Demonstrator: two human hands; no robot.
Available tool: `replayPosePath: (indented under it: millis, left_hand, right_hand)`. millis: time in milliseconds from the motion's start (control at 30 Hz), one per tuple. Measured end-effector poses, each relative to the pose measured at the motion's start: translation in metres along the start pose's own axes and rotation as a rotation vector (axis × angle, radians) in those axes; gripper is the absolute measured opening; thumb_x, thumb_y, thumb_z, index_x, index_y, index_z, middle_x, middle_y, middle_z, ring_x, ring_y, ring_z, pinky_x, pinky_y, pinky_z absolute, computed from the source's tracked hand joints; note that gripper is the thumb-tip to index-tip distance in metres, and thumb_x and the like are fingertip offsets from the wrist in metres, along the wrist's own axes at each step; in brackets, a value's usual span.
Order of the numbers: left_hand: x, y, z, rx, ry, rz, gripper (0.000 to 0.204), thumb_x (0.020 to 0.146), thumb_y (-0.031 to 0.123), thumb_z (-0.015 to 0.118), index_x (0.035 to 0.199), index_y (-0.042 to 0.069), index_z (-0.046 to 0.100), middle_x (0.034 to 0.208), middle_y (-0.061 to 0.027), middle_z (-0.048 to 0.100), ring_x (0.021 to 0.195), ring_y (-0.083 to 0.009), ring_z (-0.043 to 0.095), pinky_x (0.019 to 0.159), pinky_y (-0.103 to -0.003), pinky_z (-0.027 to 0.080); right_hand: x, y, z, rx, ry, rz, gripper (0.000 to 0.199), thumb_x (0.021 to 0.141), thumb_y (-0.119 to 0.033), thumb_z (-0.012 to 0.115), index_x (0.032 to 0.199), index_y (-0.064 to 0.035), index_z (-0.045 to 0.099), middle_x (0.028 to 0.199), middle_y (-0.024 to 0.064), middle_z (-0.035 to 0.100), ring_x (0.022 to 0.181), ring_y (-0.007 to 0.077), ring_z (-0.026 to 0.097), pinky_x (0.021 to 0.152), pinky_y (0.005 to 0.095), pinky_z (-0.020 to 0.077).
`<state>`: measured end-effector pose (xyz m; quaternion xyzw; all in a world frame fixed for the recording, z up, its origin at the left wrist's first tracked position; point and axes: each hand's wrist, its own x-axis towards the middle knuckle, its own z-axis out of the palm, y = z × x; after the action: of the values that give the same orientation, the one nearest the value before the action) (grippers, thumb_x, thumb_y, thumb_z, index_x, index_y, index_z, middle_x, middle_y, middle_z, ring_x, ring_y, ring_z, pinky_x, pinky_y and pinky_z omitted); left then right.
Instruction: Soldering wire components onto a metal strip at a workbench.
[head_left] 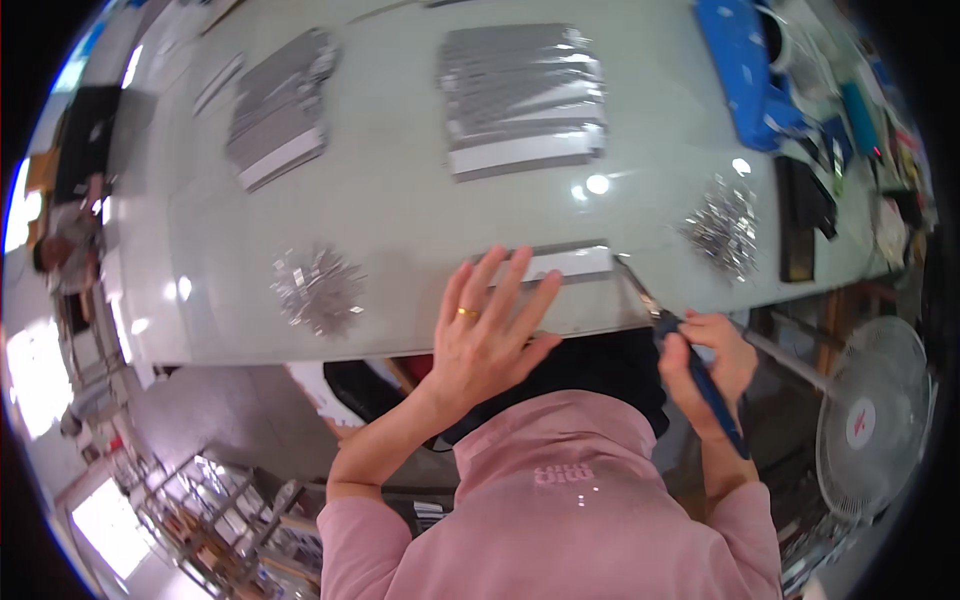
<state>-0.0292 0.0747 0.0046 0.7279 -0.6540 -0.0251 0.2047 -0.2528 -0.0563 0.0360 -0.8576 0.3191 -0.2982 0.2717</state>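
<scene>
Left hand: the left hand (490,335) is spread wide and flat, fingers fanned, pressing down on the near end of a grey strip (560,263); there's a gold ring (467,313) on one finger.
Right hand: the right hand (712,365) is curled tight around a blue-handled soldering iron (700,375), gripped like a pen, handle running back down toward the wrist.
Iron tip: the thin metal tip (632,280) points up and left, and it sits right at the strip's right end, touching or just short of it; I can't tell which.
Grey strip: it lies crosswise on the near edge of the pale worktable (400,200), its left part under the left fingertips, its right part bare, between the two hands.
Far stacks: two piles of similar grey strips, the left pile (278,108) and the right pile (520,98), well beyond the hands.
Loose bits: a heap of shiny silver ribbon pieces (318,285) to the left of the left hand, another heap (722,228) off to the right, beyond the iron.
Right edge: a blue tray (745,75) at the far right corner, a dark flat box (797,215) near it, and a white fan (872,415) standing beside the table.
Clothing: pink sleeves (550,520) come in from the lower edge.
</scene>
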Motion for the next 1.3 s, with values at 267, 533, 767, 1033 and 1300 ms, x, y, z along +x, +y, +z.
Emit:
replayPosePath:
  millis: [267,533,767,1033,1300]
  left_hand:
    - [-0.04,-0.06,-0.031,0.322,0.227,-0.361,0.051,0.083,0.028,0.067,0.128,0.005,0.058,0.14,-0.0162,0.047,0.131,-0.0361,0.041,0.106,-0.052,0.031]
    - [-0.05,-0.038,-0.018,0.158,0.147,-0.303,0.051,0.081,0.028,0.068,0.126,0.006,0.061,0.14,-0.0157,0.047,0.132,-0.0365,0.039,0.109,-0.052,0.027]
    - [-0.06,-0.045,-0.013,0.146,0.229,-0.321,0.054,0.081,0.035,0.068,0.127,0.007,0.06,0.134,-0.0111,0.051,0.128,-0.0319,0.044,0.108,-0.051,0.03]
    - [-0.05,-0.044,-0.006,0.067,0.214,-0.2,0.048,0.077,0.026,0.071,0.12,0.005,0.064,0.121,-0.0069,0.056,0.112,-0.0262,0.052,0.1,-0.048,0.038]
    - [-0.043,-0.047,-0.008,0.04,0.173,-0.143,0.05,0.075,0.026,0.071,0.12,0.006,0.064,0.12,-0.0063,0.056,0.112,-0.0255,0.052,0.097,-0.046,0.041]
  right_hand:
    - [-0.021,0.024,0.004,0.481,0.195,0.235,0.018,0.091,-0.015,0.059,0.096,0.0002,0.05,0.085,0.0116,0.058,0.07,0.0197,0.064,0.088,0.0377,0.0507]
    - [-0.003,-0.003,0.026,0.463,-0.012,0.167,0.022,0.089,-0.019,0.063,0.093,-0.0012,0.05,0.084,0.0112,0.059,0.074,0.0174,0.061,0.094,0.0421,0.0482]
    - [0.008,-0.022,0.039,0.459,-0.053,0.099,0.022,0.083,-0.014,0.069,0.091,0.0006,0.055,0.08,0.0124,0.062,0.073,0.0193,0.06,0.089,0.0436,0.0522]
    - [0.03,-0.044,0.057,0.342,-0.118,-0.067,0.019,0.073,-0.007,0.071,0.087,-0.0016,0.059,0.07,0.0117,0.064,0.063,0.0238,0.064,0.077,0.042,0.0575]
    - [0.039,-0.051,0.064,0.252,-0.143,-0.14,0.019,0.07,-0.005,0.073,0.083,-0.0023,0.059,0.067,0.0109,0.061,0.055,0.0266,0.06,0.069,0.0372,0.0587]
